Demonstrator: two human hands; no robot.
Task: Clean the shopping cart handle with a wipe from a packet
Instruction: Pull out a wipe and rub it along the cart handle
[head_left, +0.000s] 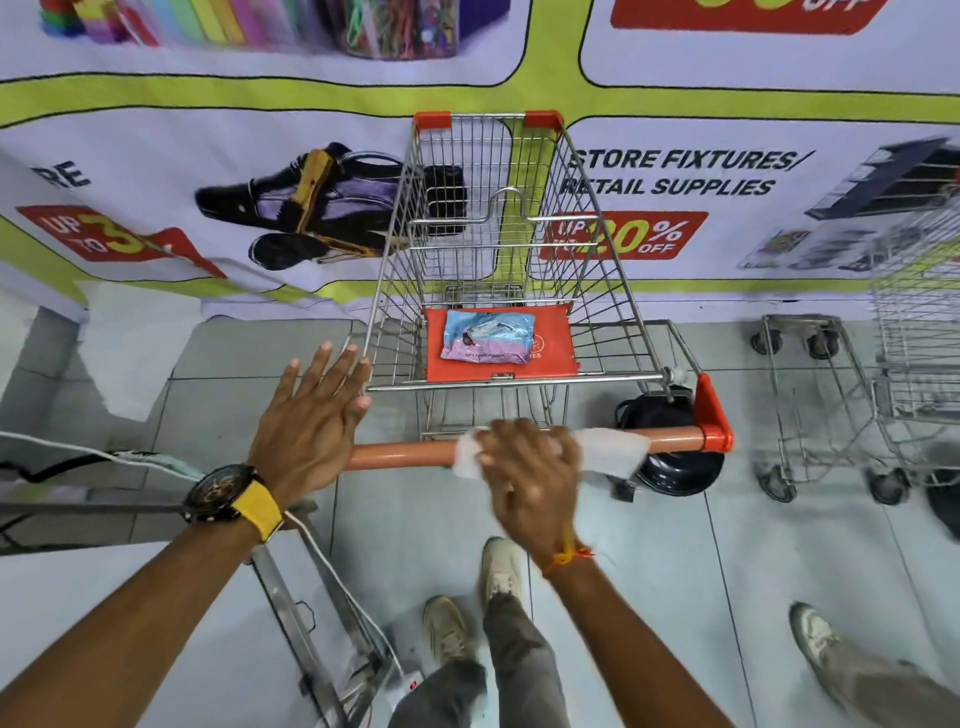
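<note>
A wire shopping cart (395, 249) stands in front of me, its orange handle (405, 453) running left to right. My right hand (530, 470) presses a white wipe (610, 448) around the middle of the handle; the wipe trails to the right of my fingers. My left hand (311, 415) is at the handle's left end with fingers spread, holding nothing, and covers that end. The blue and pink wipe packet (488, 335) lies on the orange child-seat flap (556, 343) inside the cart.
A printed sale banner (727, 171) covers the wall right behind the cart. Another wire cart (914, 322) stands at the right. A metal frame (291, 613) with a white cable is at my lower left. Another person's shoe (815, 639) is at the lower right on the tiled floor.
</note>
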